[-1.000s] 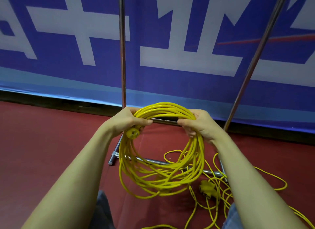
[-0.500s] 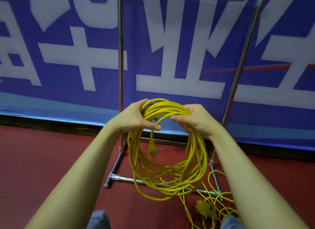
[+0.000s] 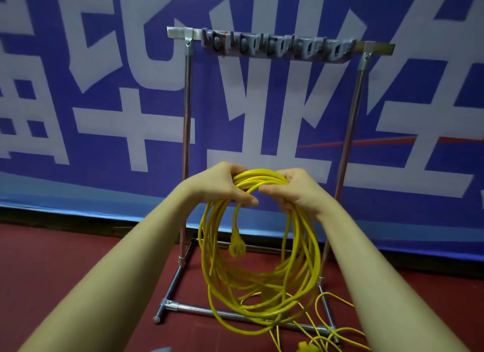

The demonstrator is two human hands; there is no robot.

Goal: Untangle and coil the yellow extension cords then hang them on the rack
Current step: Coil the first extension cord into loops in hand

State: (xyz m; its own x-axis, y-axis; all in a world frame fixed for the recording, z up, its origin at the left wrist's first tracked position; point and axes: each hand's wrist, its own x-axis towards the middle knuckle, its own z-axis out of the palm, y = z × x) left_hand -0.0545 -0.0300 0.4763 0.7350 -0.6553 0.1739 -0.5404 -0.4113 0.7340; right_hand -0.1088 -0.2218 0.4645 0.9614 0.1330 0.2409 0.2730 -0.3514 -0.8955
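both hands, left hand (image 3: 218, 185) and right hand (image 3: 293, 187), curl tight round the top of the coil (image 3: 259, 249) so its loops stay gathered, below the rack's (image 3: 187, 121) hooks (image 3: 277, 46), plug (image 3: 237, 248) dangling inside.

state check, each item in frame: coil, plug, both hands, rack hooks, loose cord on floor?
coiled yellow cord: looped, held up at its top, not hung yet.
plug: dangling free inside the coil.
left hand: grips the coil top.
right hand: grips the coil top beside it.
rack: upright on the floor.
hook strip: on the top bar, no cord on it.
loose yellow cord: lying uncoiled on the floor.
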